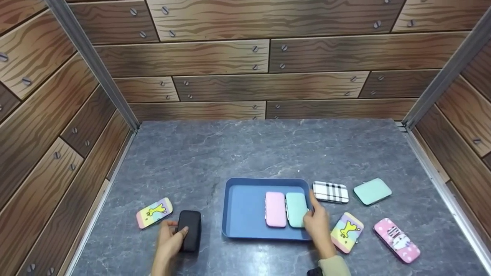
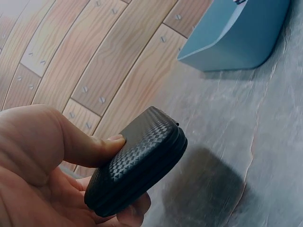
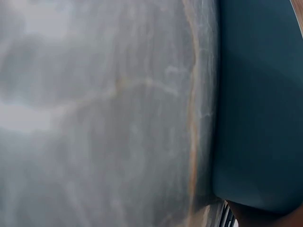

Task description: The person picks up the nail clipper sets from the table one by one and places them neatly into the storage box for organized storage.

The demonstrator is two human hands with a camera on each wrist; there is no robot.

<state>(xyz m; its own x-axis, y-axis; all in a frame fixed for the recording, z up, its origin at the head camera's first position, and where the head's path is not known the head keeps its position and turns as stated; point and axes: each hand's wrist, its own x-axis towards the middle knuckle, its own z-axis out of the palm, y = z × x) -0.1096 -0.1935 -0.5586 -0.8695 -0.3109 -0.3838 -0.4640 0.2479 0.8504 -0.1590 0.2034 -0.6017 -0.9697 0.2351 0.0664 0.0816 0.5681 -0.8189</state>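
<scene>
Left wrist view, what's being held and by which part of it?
A black case, gripped by the left hand, thumb on its broad upper face, fingers underneath.

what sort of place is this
Probably a small purpose-built work booth rather than an ordinary room: a grey stone-look tabletop is enclosed at the back and both sides by wood-patterned walls, with metal strips running up the corners.
</scene>
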